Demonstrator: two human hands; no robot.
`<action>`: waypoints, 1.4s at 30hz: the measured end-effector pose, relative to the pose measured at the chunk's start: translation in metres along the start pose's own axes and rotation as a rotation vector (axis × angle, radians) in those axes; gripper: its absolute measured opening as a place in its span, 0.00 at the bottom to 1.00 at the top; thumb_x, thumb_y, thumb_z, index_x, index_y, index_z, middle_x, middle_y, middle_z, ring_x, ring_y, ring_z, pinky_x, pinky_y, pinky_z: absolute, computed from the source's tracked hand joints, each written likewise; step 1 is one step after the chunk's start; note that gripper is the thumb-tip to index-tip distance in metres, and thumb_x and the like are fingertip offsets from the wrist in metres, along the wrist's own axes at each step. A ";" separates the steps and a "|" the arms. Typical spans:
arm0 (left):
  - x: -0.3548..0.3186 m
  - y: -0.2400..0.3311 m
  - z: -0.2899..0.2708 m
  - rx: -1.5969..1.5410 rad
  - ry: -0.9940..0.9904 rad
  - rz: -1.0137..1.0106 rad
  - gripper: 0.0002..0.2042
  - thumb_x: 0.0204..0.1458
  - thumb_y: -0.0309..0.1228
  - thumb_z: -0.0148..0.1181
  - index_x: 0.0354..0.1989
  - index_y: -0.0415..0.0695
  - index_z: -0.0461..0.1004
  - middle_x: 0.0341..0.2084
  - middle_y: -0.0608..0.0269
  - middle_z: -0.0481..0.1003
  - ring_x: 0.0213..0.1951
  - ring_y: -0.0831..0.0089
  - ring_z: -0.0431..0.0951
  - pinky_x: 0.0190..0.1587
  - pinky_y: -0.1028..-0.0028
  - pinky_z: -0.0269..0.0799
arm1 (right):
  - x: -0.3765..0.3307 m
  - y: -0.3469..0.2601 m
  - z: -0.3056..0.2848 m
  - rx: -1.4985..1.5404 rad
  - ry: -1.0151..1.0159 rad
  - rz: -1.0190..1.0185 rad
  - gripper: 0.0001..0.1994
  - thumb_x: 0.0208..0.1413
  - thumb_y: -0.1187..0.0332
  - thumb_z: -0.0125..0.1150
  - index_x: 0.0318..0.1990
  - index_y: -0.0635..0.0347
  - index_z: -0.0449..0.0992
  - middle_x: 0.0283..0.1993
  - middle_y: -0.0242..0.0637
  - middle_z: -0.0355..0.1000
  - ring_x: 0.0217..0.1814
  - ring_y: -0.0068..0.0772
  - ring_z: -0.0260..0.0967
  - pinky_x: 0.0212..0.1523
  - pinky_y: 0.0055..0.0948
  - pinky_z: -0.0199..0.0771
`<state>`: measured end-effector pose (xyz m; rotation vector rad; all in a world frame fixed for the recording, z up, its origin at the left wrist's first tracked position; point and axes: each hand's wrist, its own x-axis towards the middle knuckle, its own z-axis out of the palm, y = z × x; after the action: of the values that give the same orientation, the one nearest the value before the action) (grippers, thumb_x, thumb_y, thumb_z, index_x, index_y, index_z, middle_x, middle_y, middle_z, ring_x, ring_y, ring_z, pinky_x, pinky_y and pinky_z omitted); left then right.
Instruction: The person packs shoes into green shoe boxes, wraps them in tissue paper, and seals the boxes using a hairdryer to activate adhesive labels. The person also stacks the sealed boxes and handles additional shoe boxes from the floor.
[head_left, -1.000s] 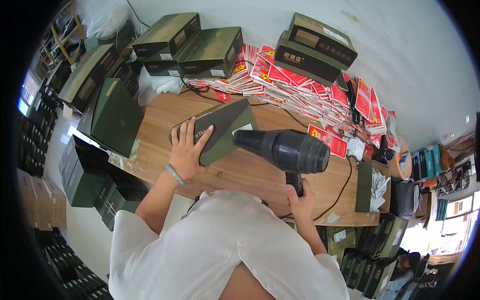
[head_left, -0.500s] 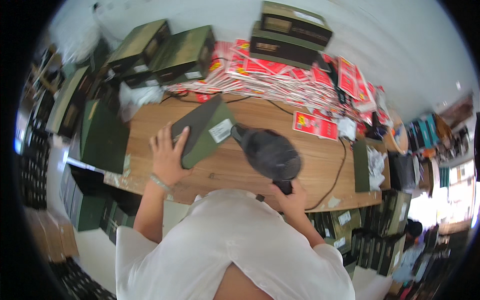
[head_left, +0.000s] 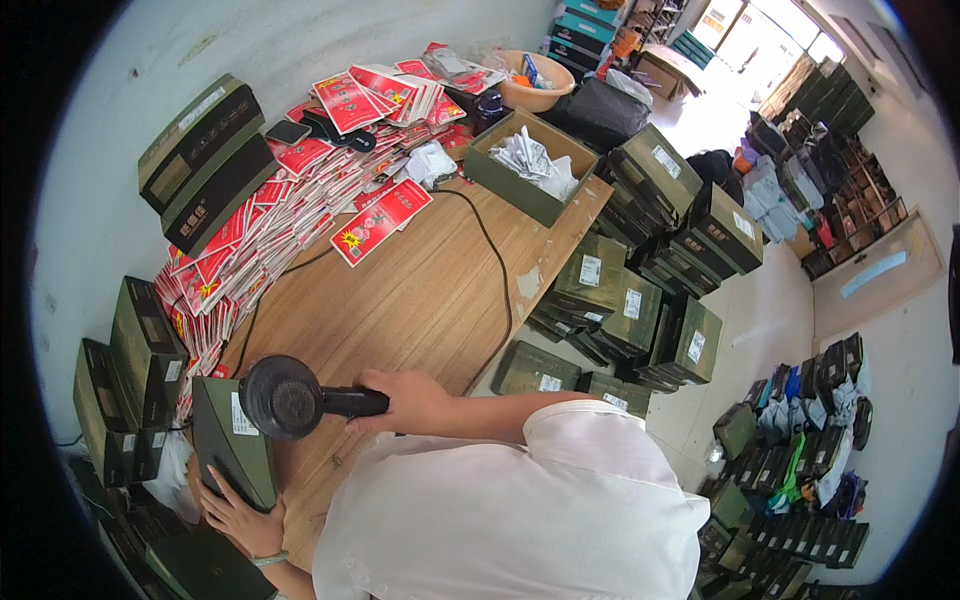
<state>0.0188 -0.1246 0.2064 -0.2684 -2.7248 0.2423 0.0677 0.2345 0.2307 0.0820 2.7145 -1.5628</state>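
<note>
My right hand (head_left: 412, 397) grips the handle of a black hair dryer (head_left: 282, 397), whose round barrel points at a dark green box (head_left: 235, 440) standing on the wooden table (head_left: 420, 300). My left hand (head_left: 235, 520) holds that green box from below at its near end. A white label shows on the box's side. The dryer's black cord (head_left: 495, 270) runs across the table toward the far edge.
Red printed packets (head_left: 300, 190) lie heaped along the wall side of the table. Green boxes (head_left: 150, 360) stack at the left and on the floor (head_left: 640, 290) to the right. An open green box (head_left: 530, 165) with white bags stands at the table's far end.
The view has swung round sharply. The box now stands at the table's near left corner, my left hand under its end, and the dryer is closer to it.
</note>
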 end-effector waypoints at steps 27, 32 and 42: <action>-0.006 0.000 -0.006 0.000 -0.002 0.005 0.61 0.25 0.49 0.71 0.72 0.45 0.42 0.65 0.38 0.50 0.64 0.43 0.52 0.62 0.47 0.49 | 0.018 -0.005 0.029 0.045 0.061 -0.159 0.25 0.47 0.43 0.66 0.39 0.55 0.72 0.27 0.43 0.70 0.32 0.49 0.72 0.32 0.41 0.70; -0.007 0.001 -0.008 -0.029 0.021 0.021 0.61 0.26 0.49 0.72 0.71 0.45 0.42 0.65 0.38 0.49 0.64 0.42 0.52 0.61 0.46 0.48 | 0.017 -0.014 0.031 0.134 0.063 -0.162 0.26 0.45 0.42 0.67 0.37 0.55 0.70 0.26 0.46 0.71 0.30 0.52 0.72 0.30 0.44 0.69; -0.007 0.009 -0.006 -0.024 -0.079 -0.055 0.60 0.24 0.44 0.73 0.71 0.45 0.43 0.67 0.41 0.48 0.65 0.45 0.51 0.62 0.47 0.48 | 0.022 -0.010 0.027 0.148 -0.020 -0.104 0.27 0.47 0.42 0.66 0.40 0.55 0.71 0.27 0.48 0.70 0.31 0.53 0.71 0.31 0.44 0.68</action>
<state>0.0284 -0.1168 0.2077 -0.1945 -2.8105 0.2099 0.0452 0.2069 0.2246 -0.0751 2.6243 -1.7801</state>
